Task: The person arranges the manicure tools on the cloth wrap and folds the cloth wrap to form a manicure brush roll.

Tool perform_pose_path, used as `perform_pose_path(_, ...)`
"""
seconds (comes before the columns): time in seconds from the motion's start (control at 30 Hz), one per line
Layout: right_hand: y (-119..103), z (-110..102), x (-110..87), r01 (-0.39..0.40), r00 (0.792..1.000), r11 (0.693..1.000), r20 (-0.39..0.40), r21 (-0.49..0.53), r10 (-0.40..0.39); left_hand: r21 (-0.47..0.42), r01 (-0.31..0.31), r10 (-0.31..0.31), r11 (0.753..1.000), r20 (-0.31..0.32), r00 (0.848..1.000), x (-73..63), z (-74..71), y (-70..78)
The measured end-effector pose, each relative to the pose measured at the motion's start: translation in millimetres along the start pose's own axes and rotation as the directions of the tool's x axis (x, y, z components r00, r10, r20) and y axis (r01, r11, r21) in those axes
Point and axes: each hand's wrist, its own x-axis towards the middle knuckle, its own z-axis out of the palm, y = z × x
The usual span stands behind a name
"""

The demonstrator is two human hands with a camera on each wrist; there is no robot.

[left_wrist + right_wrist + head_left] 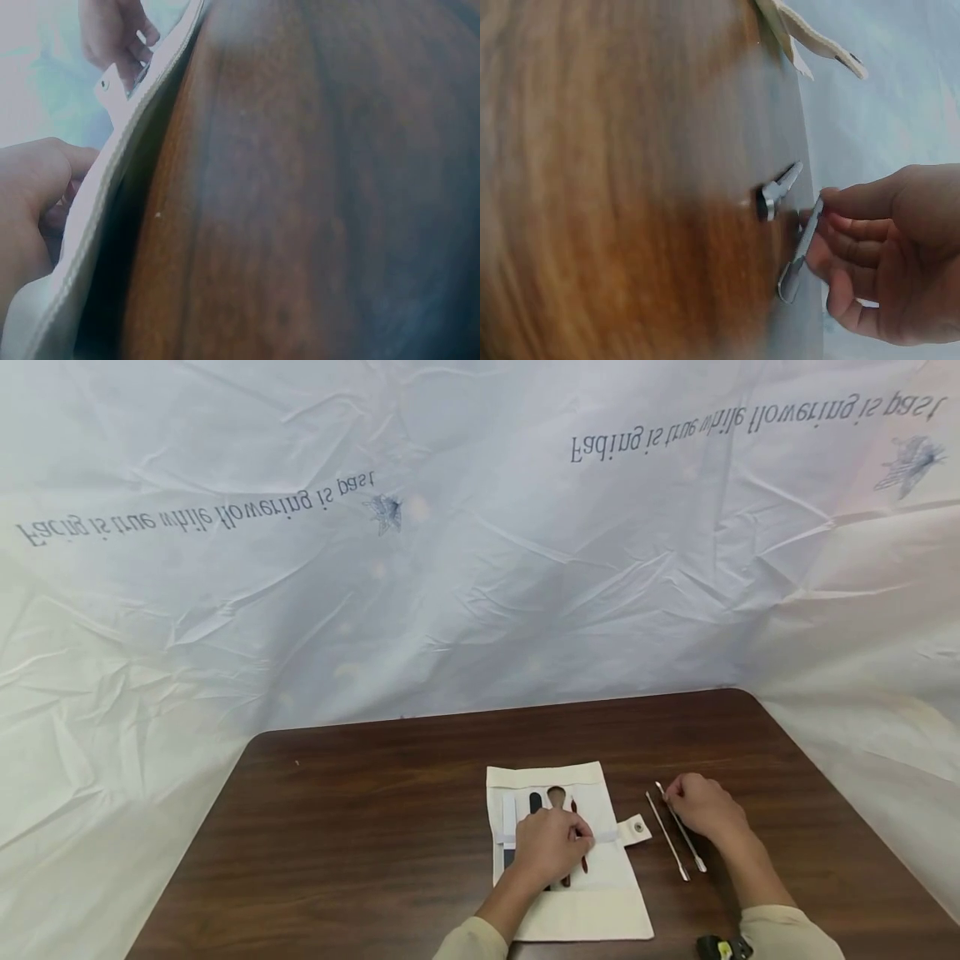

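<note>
An off-white fabric tool roll (577, 917) lies unfolded on the table, with several slim tools under a pale elastic band (604, 837). My left hand (551, 845) rests over its middle, thumb and index finger pinching at the band; the other fingers are curled. Beside it show a wooden tool with a rounded head (556, 795), a black-tipped tool (535, 802) and a thin reddish-brown stick (585, 865). Right of the roll, my right hand (707, 806) pinches a metal cuticle pusher (804, 246) near its far end. A second metal cuticle pusher (666, 835) lies to its left.
The roll's snap tab (636, 829) sticks out toward the metal tools. A dark brown wooden table (337, 843) extends to the left. White printed sheeting (450, 568) hangs behind and on both sides. A black strapped device (723, 947) sits by the right sleeve.
</note>
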Motion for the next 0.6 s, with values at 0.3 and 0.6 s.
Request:
perform_pose_path(0.3, 11.9, 6.8, 13.0, 0.091, 0.994, 0.989, -0.076, 0.118, -0.082, 0.006, 0.001, -0.001, 1.000, -0.010, 1.000, -0.1, 2.3, 0.7)
perform_pose_path(0.6, 1.9, 2.0, 21.0, 0.241, 0.963, 0.918, -0.193, 0.314, -0.187, 0.016, 0.005, -0.005, 1.000, -0.018, 1.000, -0.5, 4.7, 0.4)
